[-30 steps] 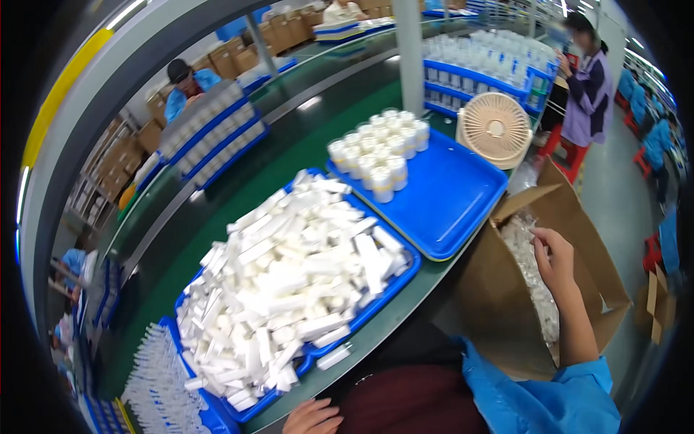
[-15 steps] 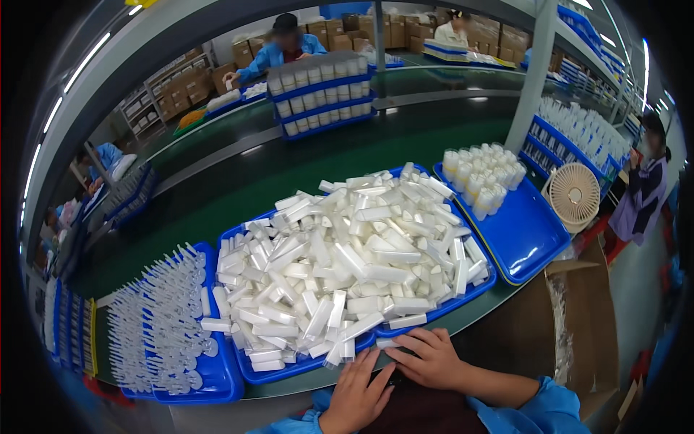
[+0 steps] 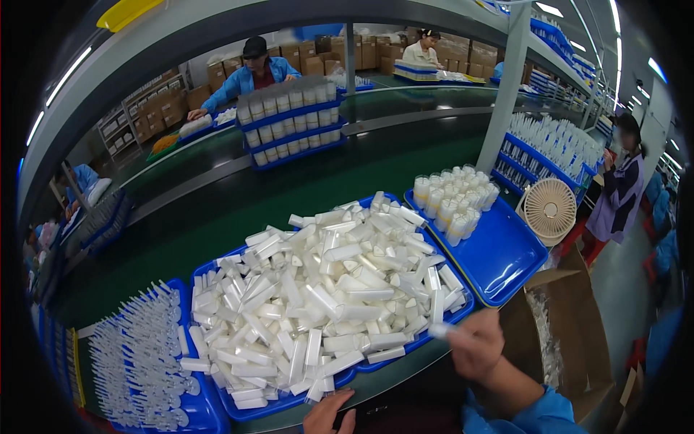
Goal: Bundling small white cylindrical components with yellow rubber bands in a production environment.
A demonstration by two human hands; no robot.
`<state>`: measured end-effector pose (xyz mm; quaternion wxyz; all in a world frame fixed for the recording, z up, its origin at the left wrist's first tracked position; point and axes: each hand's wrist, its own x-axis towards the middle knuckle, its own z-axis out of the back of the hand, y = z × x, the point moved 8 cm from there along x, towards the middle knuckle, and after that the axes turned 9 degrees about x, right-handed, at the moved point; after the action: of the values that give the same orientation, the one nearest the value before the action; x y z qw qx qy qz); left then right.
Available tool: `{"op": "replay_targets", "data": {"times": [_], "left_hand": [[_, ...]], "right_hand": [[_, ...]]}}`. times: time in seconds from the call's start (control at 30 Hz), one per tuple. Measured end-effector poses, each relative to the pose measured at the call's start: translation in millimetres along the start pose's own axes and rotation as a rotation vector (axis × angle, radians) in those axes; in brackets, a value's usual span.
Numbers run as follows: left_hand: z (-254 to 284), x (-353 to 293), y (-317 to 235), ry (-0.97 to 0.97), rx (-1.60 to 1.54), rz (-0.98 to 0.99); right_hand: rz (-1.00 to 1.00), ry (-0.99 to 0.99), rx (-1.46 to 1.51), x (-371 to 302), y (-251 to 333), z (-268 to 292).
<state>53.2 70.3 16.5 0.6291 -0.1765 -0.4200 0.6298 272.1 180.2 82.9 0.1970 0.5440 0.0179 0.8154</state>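
My right hand is closed, pinching a small white piece that motion blurs. It is held over the right front edge of a blue tray heaped with slim white boxes that look glossy. Low in the middle, my left hand rests at the table's front edge beside the tray, its finger and thumb apart and nothing visible in it. The lower picture edge cuts off part of that hand.
Left of the heap, a blue tray holds many clear stemmed pieces. On the right, white cylindrical containers stand in another blue tray. A beige fan and an open cardboard box lie beyond. Co-workers sit across.
My right hand has moved right and away from my left, with the small white piece in its fingers. My left hand has shifted down and left. The view has turned slightly rightward.
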Motion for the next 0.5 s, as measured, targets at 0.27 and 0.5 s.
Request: {"op": "replay_targets", "data": {"times": [0.27,0.5], "left_hand": [[-6.1,-2.8,27.0,-0.009,-0.277,0.206],[-7.9,-1.5,36.6,0.064,-0.429,0.333]], "right_hand": [[-0.183,0.18,-0.151,85.9,-73.0,-49.2],[-0.124,0.005,0.041,58.8,-24.2,-47.2]]}}
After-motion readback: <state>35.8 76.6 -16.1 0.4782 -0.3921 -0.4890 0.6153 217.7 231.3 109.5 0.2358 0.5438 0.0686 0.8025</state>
